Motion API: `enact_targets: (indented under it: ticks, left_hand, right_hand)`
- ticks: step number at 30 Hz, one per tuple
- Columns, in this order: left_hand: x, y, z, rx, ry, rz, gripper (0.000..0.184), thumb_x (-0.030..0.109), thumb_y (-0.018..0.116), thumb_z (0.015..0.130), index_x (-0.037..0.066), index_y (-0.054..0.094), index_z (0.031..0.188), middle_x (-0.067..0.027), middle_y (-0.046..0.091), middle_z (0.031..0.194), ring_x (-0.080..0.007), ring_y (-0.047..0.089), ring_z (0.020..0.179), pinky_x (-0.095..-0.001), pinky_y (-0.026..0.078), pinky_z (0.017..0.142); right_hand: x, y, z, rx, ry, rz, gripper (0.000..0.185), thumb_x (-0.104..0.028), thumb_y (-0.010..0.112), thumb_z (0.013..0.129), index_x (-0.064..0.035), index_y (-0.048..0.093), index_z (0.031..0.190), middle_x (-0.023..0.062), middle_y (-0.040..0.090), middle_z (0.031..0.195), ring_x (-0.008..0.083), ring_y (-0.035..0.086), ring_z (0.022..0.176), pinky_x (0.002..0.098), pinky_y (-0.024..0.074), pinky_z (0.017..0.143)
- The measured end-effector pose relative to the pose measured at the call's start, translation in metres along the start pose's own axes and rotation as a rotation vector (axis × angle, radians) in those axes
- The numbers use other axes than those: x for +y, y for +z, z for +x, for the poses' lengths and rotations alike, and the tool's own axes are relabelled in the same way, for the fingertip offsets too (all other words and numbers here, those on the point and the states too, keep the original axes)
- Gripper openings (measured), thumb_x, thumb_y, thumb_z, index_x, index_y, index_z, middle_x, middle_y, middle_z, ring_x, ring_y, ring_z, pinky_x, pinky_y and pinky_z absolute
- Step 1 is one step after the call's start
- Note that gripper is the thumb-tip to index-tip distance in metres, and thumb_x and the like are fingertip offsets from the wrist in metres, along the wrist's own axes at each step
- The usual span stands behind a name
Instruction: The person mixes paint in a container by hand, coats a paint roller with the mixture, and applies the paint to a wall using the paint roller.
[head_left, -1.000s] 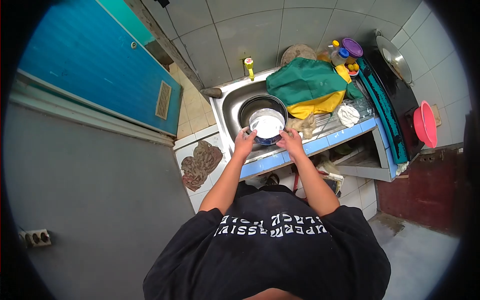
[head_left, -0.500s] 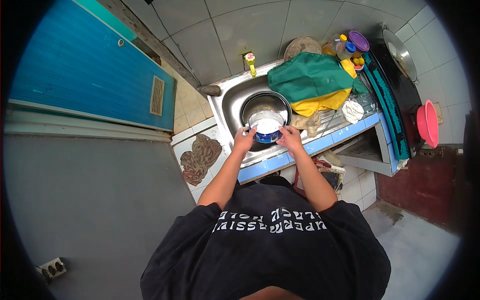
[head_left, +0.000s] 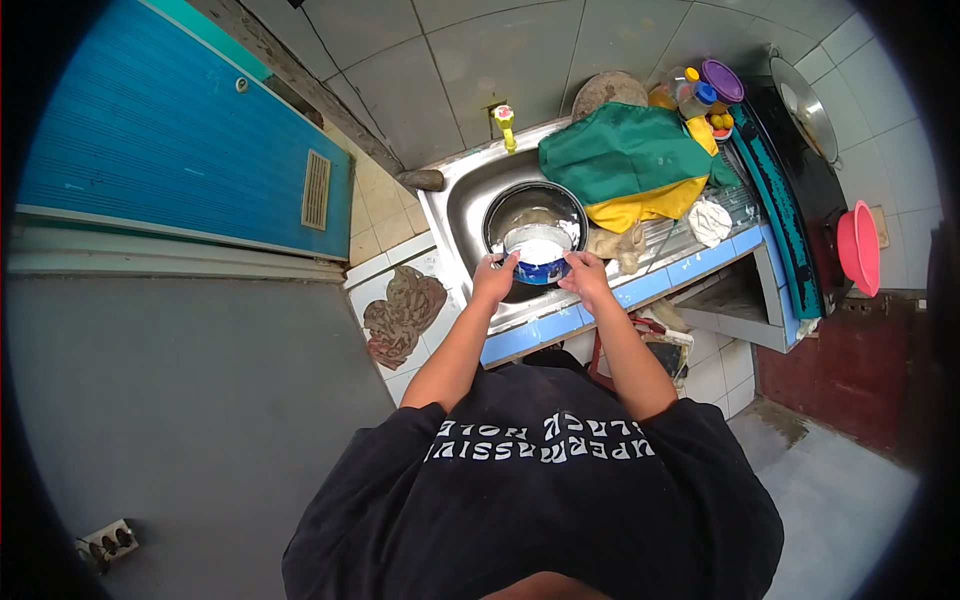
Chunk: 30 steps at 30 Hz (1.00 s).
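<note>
Over one sink (head_left: 465,205), two hands, one pot (head_left: 538,272)

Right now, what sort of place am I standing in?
Most likely a home kitchen, perhaps with its washing-up corner: there's a steel sink under a yellow tap, a dark pot in the basin, and a wok-like pan at the far right.

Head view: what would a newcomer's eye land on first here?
Probably the green-and-yellow cloth spread across the counter right of the sink basin. Next, the bright white inside of the blue container, held between the left hand and right hand. The pink basin stands out at far right.
</note>
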<state>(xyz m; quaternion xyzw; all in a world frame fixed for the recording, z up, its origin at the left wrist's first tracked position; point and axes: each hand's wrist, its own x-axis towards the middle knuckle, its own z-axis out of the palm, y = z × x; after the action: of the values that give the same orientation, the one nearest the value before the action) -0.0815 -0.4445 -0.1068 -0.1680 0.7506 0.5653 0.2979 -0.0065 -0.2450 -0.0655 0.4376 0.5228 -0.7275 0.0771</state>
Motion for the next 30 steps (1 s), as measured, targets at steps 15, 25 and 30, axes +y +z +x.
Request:
enact_targets:
  ticks: [15,25,30]
  left_hand:
    - [0.010,0.000,-0.006,-0.053,-0.006,-0.020,0.058,0.035,0.074,0.094,-0.009,0.054,0.124,-0.0212,0.065,0.116,-0.0237,0.070,0.097,-0.0335,0.063,0.081]
    - [0.011,0.002,-0.008,-0.046,-0.023,-0.082,0.062,0.041,0.075,0.091,-0.009,0.060,0.124,-0.0210,0.069,0.113,-0.0239,0.070,0.098,-0.0342,0.059,0.081]
    - [0.013,0.001,-0.007,-0.054,-0.026,-0.095,0.059,0.038,0.075,0.093,-0.009,0.056,0.123,-0.0210,0.066,0.114,-0.0233,0.070,0.097,-0.0342,0.061,0.082]
  right_hand:
    - [0.002,-0.005,0.006,-0.021,0.012,0.000,0.036,-0.033,0.073,0.094,-0.0040,0.059,0.110,0.0034,0.055,0.082,0.0150,0.059,0.069,0.0320,0.0604,0.068]
    - [0.002,-0.006,0.007,-0.017,0.020,0.016,0.033,-0.031,0.074,0.094,-0.0043,0.060,0.109,0.0025,0.054,0.077,0.0146,0.058,0.065,0.0339,0.0607,0.068]
    - [0.004,-0.006,0.009,-0.021,0.019,0.016,0.035,-0.031,0.074,0.094,-0.0039,0.060,0.110,0.0026,0.053,0.077,0.0145,0.058,0.065,0.0339,0.0609,0.067]
